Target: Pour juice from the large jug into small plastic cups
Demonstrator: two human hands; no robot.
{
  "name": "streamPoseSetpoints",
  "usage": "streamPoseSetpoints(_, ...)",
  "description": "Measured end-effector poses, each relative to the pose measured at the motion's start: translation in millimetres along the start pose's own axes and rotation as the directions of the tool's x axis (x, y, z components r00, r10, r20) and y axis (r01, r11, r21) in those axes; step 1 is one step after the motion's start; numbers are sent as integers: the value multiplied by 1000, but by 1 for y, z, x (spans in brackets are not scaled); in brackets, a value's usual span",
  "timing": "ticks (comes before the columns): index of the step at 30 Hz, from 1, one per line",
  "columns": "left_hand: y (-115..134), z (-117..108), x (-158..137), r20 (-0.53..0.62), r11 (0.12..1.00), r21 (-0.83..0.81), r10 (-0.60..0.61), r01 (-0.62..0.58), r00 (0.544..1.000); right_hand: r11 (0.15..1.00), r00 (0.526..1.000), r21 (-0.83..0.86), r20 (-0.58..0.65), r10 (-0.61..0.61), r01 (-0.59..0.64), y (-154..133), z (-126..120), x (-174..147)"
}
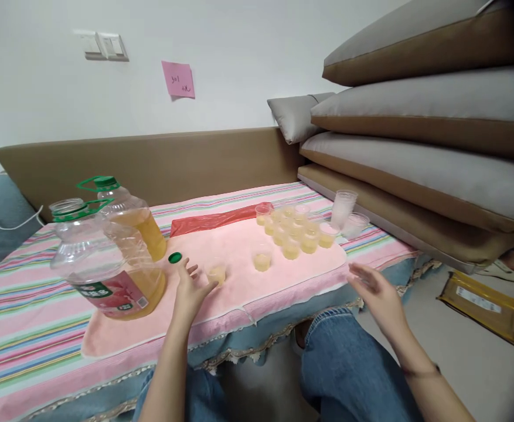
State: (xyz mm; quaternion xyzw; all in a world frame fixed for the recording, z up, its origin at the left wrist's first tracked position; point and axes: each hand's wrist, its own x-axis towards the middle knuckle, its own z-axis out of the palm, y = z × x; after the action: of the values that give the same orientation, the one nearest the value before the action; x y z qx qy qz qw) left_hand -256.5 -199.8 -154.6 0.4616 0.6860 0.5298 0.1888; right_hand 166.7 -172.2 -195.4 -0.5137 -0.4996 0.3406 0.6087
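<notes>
Several cups point(299, 233): clustered; rear ones overlap, hard to count.
Near cup point(216, 274): on pink mat point(237, 293), beside your left hand point(189, 290); contact unclear.
Left hand: thumb, fingers spread wide.
Right hand point(378, 292): raised by mat's edge, fingers loosely extended.

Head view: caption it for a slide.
Left hand beside a cup of yellow liquid, right hand near the pink mat, two big bottles at left.
</notes>
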Motion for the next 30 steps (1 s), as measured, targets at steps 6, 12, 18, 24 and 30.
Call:
streamPoseSetpoints(6,-2,4,0,-10,999,-28,-27,27,1000,997,1000,78,-5,30,-29,36,29,122)
streamPoseSetpoints(12,-3,10,3,-17,993,-82,-84,83,996,993,1000,116,-11,-5,6,65,51,141)
streamPoseSetpoints(18,-3,21,4,76,920,-347,-163,179,984,996,999,94,-40,10,-6,71,50,148)
streamPoseSetpoints(24,-3,21,4,67,907,-381,-167,180,984,997,997,77,-75,-2,8,60,45,140)
streamPoseSetpoints(30,8,19,-2,89,916,-368,-137,160,987,995,988,78,-142,-56,68,27,32,122)
